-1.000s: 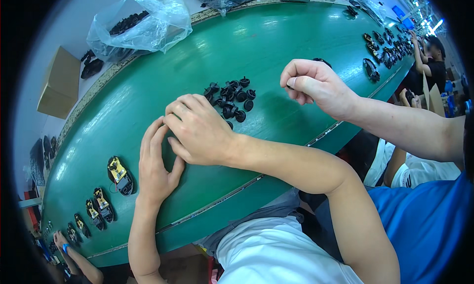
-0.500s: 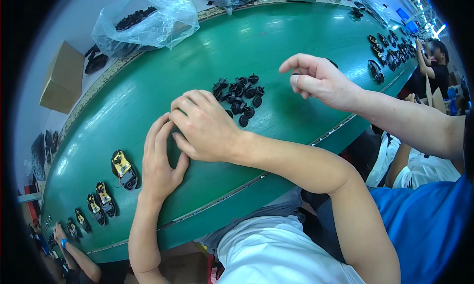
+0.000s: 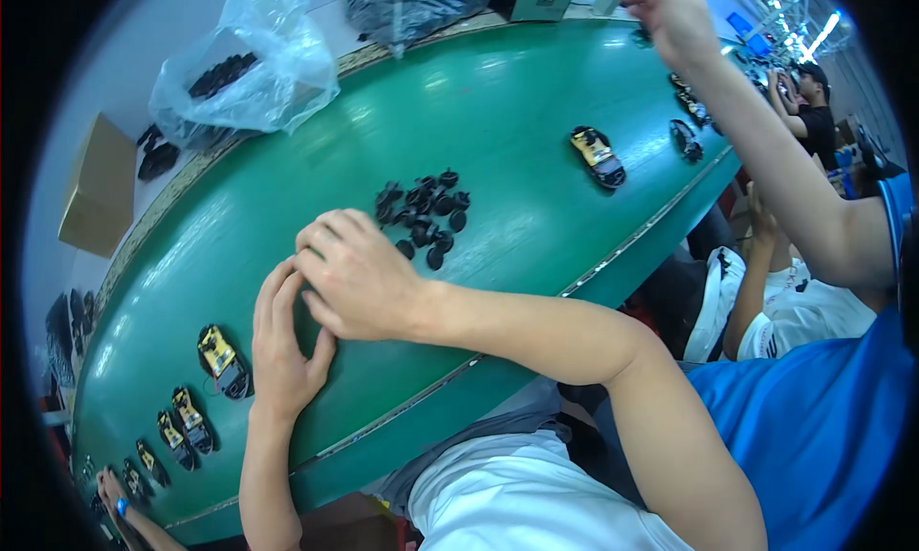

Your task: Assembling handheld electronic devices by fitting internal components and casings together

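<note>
My left hand (image 3: 293,345) rests low over the green table, its fingers stretched out and its thumb apart. Across its fingertips lies my right hand (image 3: 359,278), fingers loosely bent and spaced. The two hands meet at the fingers; no object shows in either, though the undersides are hidden. Just beyond my right hand sits a loose pile of black wheel-like knobs (image 3: 421,211). To the left of my left hand lies an opened black device shell (image 3: 225,361) with yellow parts inside. Similar shells (image 3: 191,419) run in a row toward the near left.
Another person's arm (image 3: 766,134) reaches over the table (image 3: 479,101) from the right. Under it lies a black-and-yellow shell (image 3: 598,157). Along the far edge are a clear bag (image 3: 287,72) of black parts, a cardboard box (image 3: 100,187) and a dark bag (image 3: 412,10). A person's hand (image 3: 113,492) shows far left.
The other person's hand has moved up and away to the far right. A shell now shows on the table at right. The view has shifted; my hands keep their pose.
</note>
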### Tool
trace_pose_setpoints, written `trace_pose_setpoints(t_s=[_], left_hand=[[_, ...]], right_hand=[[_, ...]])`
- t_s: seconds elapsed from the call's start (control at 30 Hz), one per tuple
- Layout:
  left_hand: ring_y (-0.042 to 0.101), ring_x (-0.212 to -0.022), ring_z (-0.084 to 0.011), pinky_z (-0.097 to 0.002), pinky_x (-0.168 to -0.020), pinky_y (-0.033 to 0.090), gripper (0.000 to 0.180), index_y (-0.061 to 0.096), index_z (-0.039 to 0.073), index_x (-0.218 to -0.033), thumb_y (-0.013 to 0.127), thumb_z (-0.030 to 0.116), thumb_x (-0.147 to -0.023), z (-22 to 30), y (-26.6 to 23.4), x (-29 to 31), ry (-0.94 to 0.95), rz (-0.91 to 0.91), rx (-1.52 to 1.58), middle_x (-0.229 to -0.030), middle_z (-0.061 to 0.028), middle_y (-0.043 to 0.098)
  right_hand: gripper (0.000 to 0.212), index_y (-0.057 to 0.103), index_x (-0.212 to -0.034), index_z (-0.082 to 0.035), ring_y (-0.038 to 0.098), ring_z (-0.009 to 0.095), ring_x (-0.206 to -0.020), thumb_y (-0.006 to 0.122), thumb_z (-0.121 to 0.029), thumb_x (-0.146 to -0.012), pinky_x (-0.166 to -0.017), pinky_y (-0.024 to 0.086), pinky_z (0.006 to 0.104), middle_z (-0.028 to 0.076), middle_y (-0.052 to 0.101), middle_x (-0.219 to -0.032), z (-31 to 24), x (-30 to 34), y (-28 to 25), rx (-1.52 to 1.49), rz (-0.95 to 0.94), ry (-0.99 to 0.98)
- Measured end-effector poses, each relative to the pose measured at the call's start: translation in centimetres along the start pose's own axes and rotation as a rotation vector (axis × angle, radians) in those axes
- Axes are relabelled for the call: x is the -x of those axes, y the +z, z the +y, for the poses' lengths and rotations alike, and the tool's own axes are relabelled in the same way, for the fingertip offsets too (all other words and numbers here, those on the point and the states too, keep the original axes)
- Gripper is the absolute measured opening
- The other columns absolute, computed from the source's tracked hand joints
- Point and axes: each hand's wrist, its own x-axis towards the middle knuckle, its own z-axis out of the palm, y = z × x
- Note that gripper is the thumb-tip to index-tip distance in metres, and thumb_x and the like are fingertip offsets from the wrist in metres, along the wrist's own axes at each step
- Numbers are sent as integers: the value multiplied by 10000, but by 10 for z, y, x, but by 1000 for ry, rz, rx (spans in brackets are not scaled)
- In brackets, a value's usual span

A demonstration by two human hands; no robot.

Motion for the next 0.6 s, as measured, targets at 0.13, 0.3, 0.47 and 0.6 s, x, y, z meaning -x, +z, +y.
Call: trace_pose_setpoints(t_s=[0.13, 0.3, 0.47, 0.6], left_hand=[[500, -1327, -411, -471, -1106, 414, 679, 494, -11, -1384, 726, 14, -746, 1, -2, 0, 9, 6, 3, -1425, -224, 511], [503, -1325, -408, -471, -1102, 417, 676, 493, -9, -1386, 725, 15, -751, 3, 0, -2, 16, 5, -8, -1424, -223, 512], [498, -1330, -405, -471, -1104, 413, 671, 493, -6, -1388, 725, 23, -759, 5, -2, -2, 0, -8, -15, -1431, -220, 506], [492, -1334, -407, -471, -1107, 408, 665, 492, -2, -1390, 719, 26, -766, 5, -1, -2, -2, -17, -11, -1441, -220, 497]], right_hand=[[296, 660, -979, 38, 551, 358, -1117, 679, -169, -769, -1002, 424, 485, 181, 617, -1093, -1, -1, 1, -23, 4, -5], [319, 659, -1000, 45, 545, 361, -1128, 692, -165, -763, -1006, 422, 491, 185, 611, -1108, 1, 1, 0, -49, 12, 9], [322, 658, -1002, 44, 544, 360, -1131, 698, -167, -761, -1015, 419, 494, 183, 609, -1110, 1, 0, 0, -47, 7, 7], [318, 660, -992, 41, 544, 356, -1122, 698, -170, -758, -1012, 420, 486, 181, 611, -1100, 0, 0, -2, -43, 15, 12]])
